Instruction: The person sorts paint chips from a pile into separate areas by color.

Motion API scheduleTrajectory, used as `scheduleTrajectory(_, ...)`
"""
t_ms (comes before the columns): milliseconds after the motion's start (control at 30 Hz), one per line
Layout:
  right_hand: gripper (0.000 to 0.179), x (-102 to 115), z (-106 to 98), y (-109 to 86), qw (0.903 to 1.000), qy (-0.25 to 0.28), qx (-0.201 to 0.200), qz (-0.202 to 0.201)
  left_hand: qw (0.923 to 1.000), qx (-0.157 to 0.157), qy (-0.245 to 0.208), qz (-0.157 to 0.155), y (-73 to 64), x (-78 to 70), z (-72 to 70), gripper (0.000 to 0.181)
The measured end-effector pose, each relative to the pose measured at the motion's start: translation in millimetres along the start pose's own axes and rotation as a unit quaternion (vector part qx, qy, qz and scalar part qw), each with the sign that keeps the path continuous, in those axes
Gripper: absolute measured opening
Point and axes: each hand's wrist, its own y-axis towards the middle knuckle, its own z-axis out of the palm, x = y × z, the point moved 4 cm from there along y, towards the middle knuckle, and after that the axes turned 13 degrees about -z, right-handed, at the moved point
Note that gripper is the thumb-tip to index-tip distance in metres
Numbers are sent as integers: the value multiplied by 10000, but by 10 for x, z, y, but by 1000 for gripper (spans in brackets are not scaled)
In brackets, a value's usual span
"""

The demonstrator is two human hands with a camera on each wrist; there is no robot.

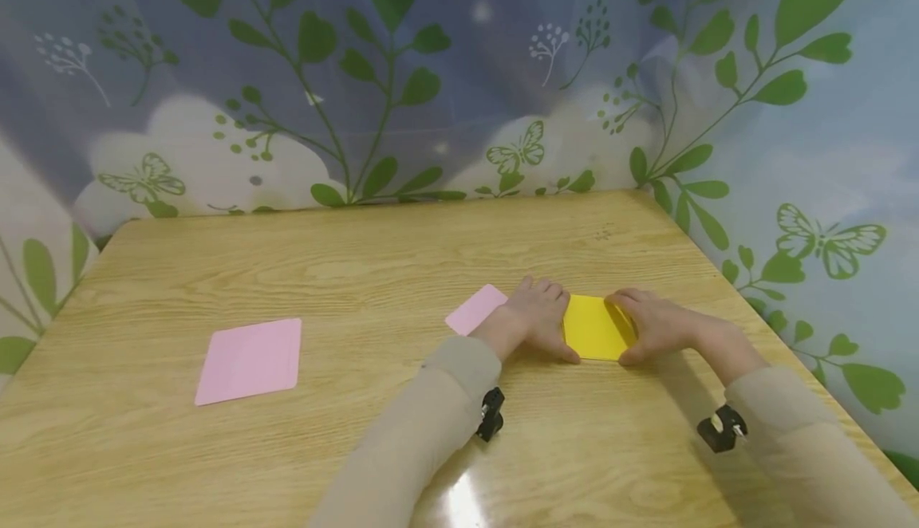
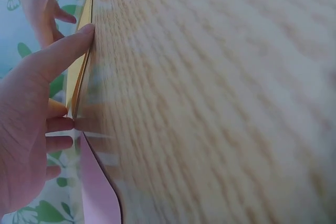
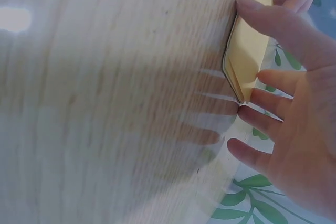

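Note:
A roughly square piece of yellow paper lies on the right part of the table, between the two hands. My left hand holds its left side, with the thumb at the near corner and the fingers toward the far one. On the opposite side, my right hand grips the paper's right edge between thumb and fingers. In the right wrist view the yellow paper shows layered edges, slightly parted near the fingers. A pink card with rounded corners lies partly hidden behind the left hand.
Farther left on the wooden table lies a larger pink square. A patterned curtain with leaves and butterflies borders the table's back and right sides. Each sleeve has a black camera mount at the wrist.

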Motion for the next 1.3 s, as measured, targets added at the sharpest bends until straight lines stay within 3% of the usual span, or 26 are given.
scheduleTrajectory(333,89,34,-15,34,9999,99,-24,-36,9999,9,-136,29,-59,65,-8,104)
scheduleTrajectory(533,83,119,-122,135,9984,-255,-484,-151,9996,-127,-226,141,-152,334,-94,99)
scheduleTrajectory(700,83,263,-176,275,9962,-607,-598,-186,9989,-196,-263,328,-226,598,-120,94)
scheduleTrajectory(833,82,368,-156,401,9931,-934,-668,-255,9984,-343,-41,456,-293,769,-117,91)
scheduleTrajectory(1100,83,630,-63,634,9896,-1229,-657,-342,9973,-432,111,585,-365,983,5,82)
scheduleTrajectory(1300,83,942,56,837,9852,-1426,-598,-734,9980,-363,-15,518,-386,1052,90,78)
